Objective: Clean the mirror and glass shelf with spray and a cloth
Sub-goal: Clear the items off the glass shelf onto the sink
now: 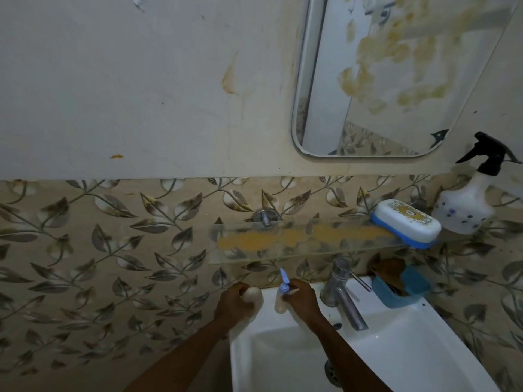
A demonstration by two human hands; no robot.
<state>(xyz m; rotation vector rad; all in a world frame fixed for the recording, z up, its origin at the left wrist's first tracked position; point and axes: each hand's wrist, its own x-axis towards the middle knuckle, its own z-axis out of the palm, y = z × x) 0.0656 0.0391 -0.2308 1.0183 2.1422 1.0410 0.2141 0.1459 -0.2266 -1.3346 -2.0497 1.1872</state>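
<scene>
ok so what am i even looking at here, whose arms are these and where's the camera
There is no machine here. The camera sits on a person's head and looks forward and down, so the two bare arms coming up from the bottom are that person's own.

The left hand is closed round a small pale bottle. The right hand grips a pump bottle with a blue pump top. Both are at the back edge of a white sink, left of the metal tap.

Above the sink is a glass shelf smeared with orange-yellow dirt. A white and blue soap box sits on its right end, and a spray bottle with a black trigger stands further right. Higher up, the mirror is blotched with yellowish stains. A blue basket sits by the tap. No cloth is visible.
</scene>
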